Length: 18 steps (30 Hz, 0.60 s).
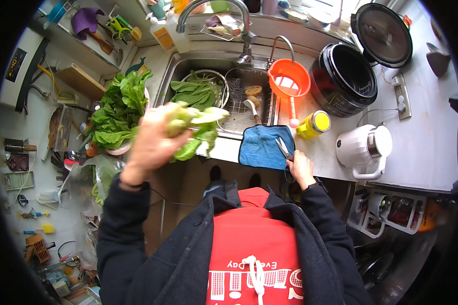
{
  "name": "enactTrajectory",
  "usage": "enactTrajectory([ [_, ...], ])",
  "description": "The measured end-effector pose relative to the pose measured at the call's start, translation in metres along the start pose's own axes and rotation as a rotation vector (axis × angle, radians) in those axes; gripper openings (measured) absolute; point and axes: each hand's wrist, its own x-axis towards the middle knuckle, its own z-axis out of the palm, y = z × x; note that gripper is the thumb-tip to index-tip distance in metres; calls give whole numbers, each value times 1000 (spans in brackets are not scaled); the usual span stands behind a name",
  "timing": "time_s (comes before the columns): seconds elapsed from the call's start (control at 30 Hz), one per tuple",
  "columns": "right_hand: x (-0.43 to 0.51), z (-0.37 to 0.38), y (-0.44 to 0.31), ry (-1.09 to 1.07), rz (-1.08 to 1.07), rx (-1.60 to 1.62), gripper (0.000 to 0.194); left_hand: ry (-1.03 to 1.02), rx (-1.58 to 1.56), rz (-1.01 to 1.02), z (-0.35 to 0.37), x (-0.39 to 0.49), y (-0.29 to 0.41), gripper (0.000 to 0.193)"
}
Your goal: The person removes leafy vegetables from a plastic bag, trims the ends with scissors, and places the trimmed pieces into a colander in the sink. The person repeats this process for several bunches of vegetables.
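My left hand (154,139), blurred, grips a leafy green vegetable (198,129) by its pale stem, above the counter's front edge by the sink. To its left, a heap of leafy greens (116,105) fills a pale basin (119,150), much of it covered. My right hand (301,168) holds scissors (285,148) by the handles, with the blades apart over a blue cloth (261,145). In the sink (164,82), cut leaves (198,91) lie in a metal bowl (226,89).
A faucet (248,42) arches over the sink; a knife (252,108) lies near its front. To the right stand an orange strainer-like dipper (280,72), a yellow jar (313,125), an open multicooker (343,82) and a white kettle-like appliance (360,148). A plastic bag (84,183) hangs left.
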Motion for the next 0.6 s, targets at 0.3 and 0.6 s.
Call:
enactTrajectory([
  [0.3,-34,-2,36,50,2,161,39,-65,137,249,257,59,12,18],
  [0.6,-48,6,53,212,-137,106,49,-150,302,207,343,71,37,77],
])
